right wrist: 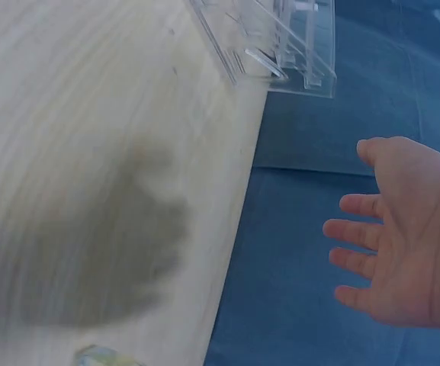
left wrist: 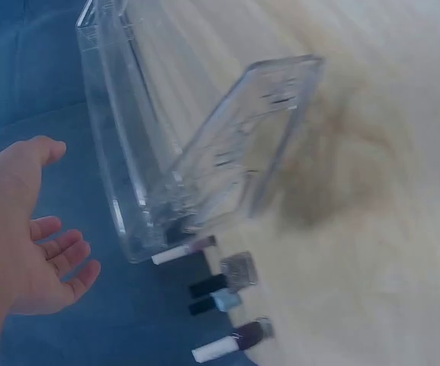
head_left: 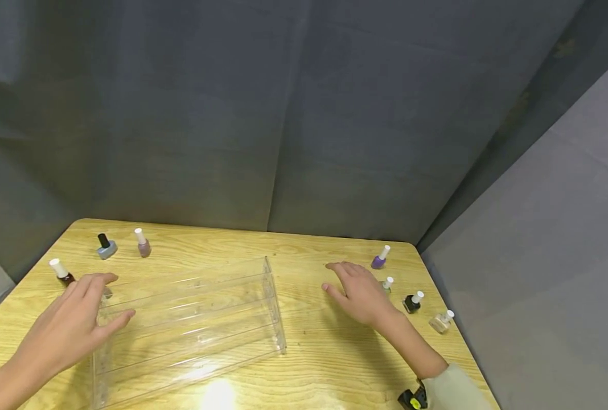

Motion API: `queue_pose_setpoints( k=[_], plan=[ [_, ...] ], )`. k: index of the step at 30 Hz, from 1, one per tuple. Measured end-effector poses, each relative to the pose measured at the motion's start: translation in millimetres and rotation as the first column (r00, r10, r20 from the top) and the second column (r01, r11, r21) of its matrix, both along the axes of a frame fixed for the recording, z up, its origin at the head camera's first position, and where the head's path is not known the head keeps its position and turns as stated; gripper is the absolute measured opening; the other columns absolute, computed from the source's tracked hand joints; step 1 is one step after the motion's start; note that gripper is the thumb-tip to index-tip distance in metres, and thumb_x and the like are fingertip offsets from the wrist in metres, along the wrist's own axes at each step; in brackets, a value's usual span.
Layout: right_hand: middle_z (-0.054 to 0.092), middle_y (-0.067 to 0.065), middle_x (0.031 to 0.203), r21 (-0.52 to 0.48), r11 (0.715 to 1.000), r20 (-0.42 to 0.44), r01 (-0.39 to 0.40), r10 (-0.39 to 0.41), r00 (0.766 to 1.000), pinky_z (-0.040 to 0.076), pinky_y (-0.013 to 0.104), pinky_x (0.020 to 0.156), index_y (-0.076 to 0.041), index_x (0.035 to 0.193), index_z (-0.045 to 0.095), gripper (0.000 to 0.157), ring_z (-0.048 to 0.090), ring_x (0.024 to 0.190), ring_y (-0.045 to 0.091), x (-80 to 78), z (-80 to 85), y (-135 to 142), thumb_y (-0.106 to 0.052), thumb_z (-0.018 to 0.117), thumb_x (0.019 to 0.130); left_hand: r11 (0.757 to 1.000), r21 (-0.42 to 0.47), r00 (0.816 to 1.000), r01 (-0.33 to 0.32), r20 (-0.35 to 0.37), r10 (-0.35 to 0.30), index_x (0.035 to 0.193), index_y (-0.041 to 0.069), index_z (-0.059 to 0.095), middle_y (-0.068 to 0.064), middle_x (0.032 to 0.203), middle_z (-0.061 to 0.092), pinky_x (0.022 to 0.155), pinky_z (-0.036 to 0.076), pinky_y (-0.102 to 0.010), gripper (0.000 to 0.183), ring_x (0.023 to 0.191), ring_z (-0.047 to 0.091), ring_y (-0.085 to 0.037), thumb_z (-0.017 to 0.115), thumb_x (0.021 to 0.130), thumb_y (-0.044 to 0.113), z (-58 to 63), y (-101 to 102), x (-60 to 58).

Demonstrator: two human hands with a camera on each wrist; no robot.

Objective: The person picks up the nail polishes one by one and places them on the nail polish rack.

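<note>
A clear tiered acrylic rack (head_left: 274,307) stands on the table, left of the middle. My left hand (head_left: 73,324) hovers by the rack's left end, thumb and fingers spread, holding nothing. In the left wrist view a gap shows between that hand (left wrist: 33,229) and the rack (left wrist: 132,152). My right hand (head_left: 360,293) is held above the table to the right of the rack, also holding nothing. Its fingers are extended and apart in the right wrist view, where the hand (right wrist: 403,236) is well away from the rack (right wrist: 311,69).
Nail polish bottles stand at both sides. Leftward are a light blue one (head_left: 107,250), a mauve one (head_left: 144,248) and a dark one (head_left: 65,277). Rightward are a purple one (head_left: 378,262), a partly hidden pale green one (head_left: 387,284), a black one (head_left: 411,304) and a clear-beige one (head_left: 440,323).
</note>
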State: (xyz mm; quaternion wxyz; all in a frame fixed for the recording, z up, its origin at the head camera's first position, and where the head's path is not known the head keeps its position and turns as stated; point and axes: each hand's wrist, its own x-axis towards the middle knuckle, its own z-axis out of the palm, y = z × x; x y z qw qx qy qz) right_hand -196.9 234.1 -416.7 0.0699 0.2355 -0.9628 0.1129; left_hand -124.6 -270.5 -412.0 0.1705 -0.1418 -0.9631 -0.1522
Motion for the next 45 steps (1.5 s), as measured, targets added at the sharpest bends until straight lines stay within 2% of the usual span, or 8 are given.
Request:
queue_pose_setpoints(
  k=[7, 10, 14, 19, 30, 33, 39, 45],
  plan=[
    [0.058, 0.011, 0.136, 0.001, 1.000, 0.016, -0.020, 0.020, 1.000, 0.036, 0.050, 0.107, -0.008, 0.136, 0.055, 0.049, 0.049, 0.130, 0.033, 8.9, -13.7, -6.4, -0.043, 0.054, 0.101, 0.998, 0.004, 0.994, -0.059, 0.093, 0.059, 0.124, -0.012, 0.051, -0.029, 0.115, 0.056, 0.071, 0.046, -0.057, 0.075, 0.095, 0.056, -0.045, 0.079, 0.083, 0.044, -22.3, -12.6, 17.7],
    [0.060, 0.009, 0.131, -0.001, 1.000, 0.024, -0.026, 0.026, 0.999, 0.037, 0.050, 0.106, -0.008, 0.131, 0.057, 0.046, 0.051, 0.128, 0.032, 12.6, -18.1, -9.0, -0.042, 0.055, 0.101, 0.998, 0.000, 0.996, -0.058, 0.061, 0.058, 0.120, -0.014, 0.051, -0.030, 0.112, 0.056, 0.070, 0.046, -0.056, 0.074, 0.092, 0.056, -0.045, 0.082, 0.079, 0.040, -29.3, -15.8, 22.7],
    [0.063, 0.006, 0.123, -0.001, 0.999, 0.034, -0.040, 0.040, 0.999, 0.040, 0.050, 0.102, -0.009, 0.123, 0.058, 0.039, 0.054, 0.123, 0.030, 16.8, -23.9, -13.5, -0.041, 0.057, 0.100, 0.996, -0.002, 0.996, -0.085, -0.005, 0.085, 0.113, -0.012, 0.051, -0.029, 0.104, 0.052, 0.054, 0.045, -0.043, 0.071, 0.073, 0.054, -0.033, 0.088, 0.070, 0.031, -34.7, -19.2, 28.4],
    [0.063, 0.004, 0.115, -0.004, 0.998, 0.064, -0.065, 0.065, 0.996, 0.044, 0.049, 0.097, -0.012, 0.115, 0.058, 0.037, 0.058, 0.115, 0.028, 22.3, -30.2, -19.1, -0.046, 0.055, 0.100, 0.989, -0.014, 0.983, -0.148, 0.111, 0.148, 0.111, -0.015, 0.049, -0.028, 0.097, 0.052, 0.052, 0.043, -0.041, 0.069, 0.069, 0.050, -0.028, 0.081, 0.080, 0.038, -35.3, -24.3, 30.6],
    [0.058, -0.002, 0.100, 0.023, 0.987, 0.134, -0.156, 0.152, 0.979, 0.045, 0.034, 0.072, -0.012, 0.111, 0.057, 0.045, 0.049, 0.081, 0.011, 30.5, -49.6, -36.1, -0.055, 0.046, 0.101, 0.987, -0.086, 0.917, -0.135, 0.368, 0.157, 0.115, -0.017, 0.048, -0.023, 0.100, 0.053, 0.060, 0.048, -0.045, 0.084, 0.080, 0.053, -0.030, 0.070, 0.085, 0.059, -55.5, -35.2, 37.8],
    [0.055, -0.004, 0.098, 0.029, 0.986, 0.156, -0.166, 0.159, 0.975, 0.043, 0.031, 0.070, -0.013, 0.109, 0.055, 0.043, 0.045, 0.078, 0.010, 31.9, -53.7, -41.4, -0.055, 0.048, 0.100, 0.988, -0.081, 0.883, -0.131, 0.444, 0.153, 0.117, -0.016, 0.048, -0.023, 0.102, 0.052, 0.059, 0.046, -0.042, 0.088, 0.079, 0.051, -0.027, 0.067, 0.085, 0.063, -62.3, -35.4, 39.1],
    [0.050, -0.008, 0.096, 0.050, 0.982, 0.142, -0.182, 0.174, 0.974, 0.041, 0.031, 0.072, -0.016, 0.107, 0.054, 0.038, 0.044, 0.082, 0.011, 32.0, -60.5, -52.8, -0.054, 0.052, 0.099, 0.987, -0.077, 0.789, -0.140, 0.594, 0.159, 0.122, -0.016, 0.045, -0.022, 0.109, 0.053, 0.061, 0.048, -0.041, 0.096, 0.083, 0.054, -0.025, 0.065, 0.082, 0.069, -75.9, -37.3, 38.0],
    [0.048, -0.009, 0.094, 0.049, 0.980, 0.145, -0.194, 0.186, 0.972, 0.041, 0.031, 0.073, -0.016, 0.109, 0.053, 0.036, 0.045, 0.086, 0.012, 31.1, -62.5, -62.9, -0.050, 0.055, 0.098, 0.991, -0.063, 0.792, -0.121, 0.595, 0.135, 0.119, -0.015, 0.045, -0.020, 0.108, 0.054, 0.063, 0.048, -0.042, 0.091, 0.085, 0.055, -0.025, 0.068, 0.082, 0.065, -86.5, -36.3, 39.8]
  ],
)
